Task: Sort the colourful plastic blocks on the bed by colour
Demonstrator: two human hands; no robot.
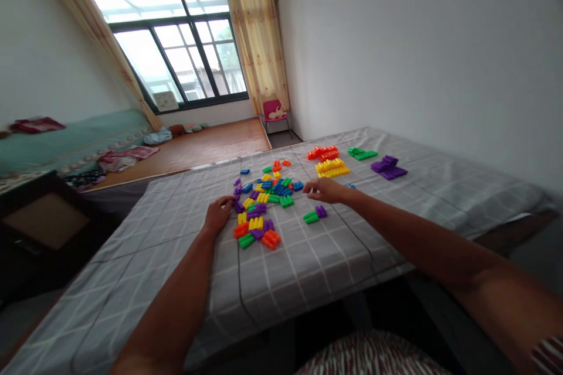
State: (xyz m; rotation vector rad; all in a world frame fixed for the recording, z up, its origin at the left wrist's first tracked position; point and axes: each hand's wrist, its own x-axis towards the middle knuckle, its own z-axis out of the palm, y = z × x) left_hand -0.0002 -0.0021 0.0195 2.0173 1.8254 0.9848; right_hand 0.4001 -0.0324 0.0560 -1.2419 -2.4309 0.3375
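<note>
A loose pile of coloured ribbed plastic blocks lies mid-table, among them blue blocks [281, 189], yellow blocks [255, 223] and orange blocks [271, 239]. At the pile's left edge, my left hand [219, 215] has its fingers curled in at a purple block [238, 205], which they partly cover. My right hand [324, 190] hovers on the pile's right side, fingers loosely bent and apart, with nothing visible in them. Just left of its fingertips is a small blue block [298, 186]. Nearer me lie a green block [311, 217] and a purple piece [321, 211].
Blocks grouped by colour sit farther right: orange group [322, 153], yellow group [332, 168], green group [362, 153] and purple group [389, 167]. A grey checked cloth [176, 258] covers the table. A white wall [413, 53] borders the right side; a pink chair [275, 111] stands behind.
</note>
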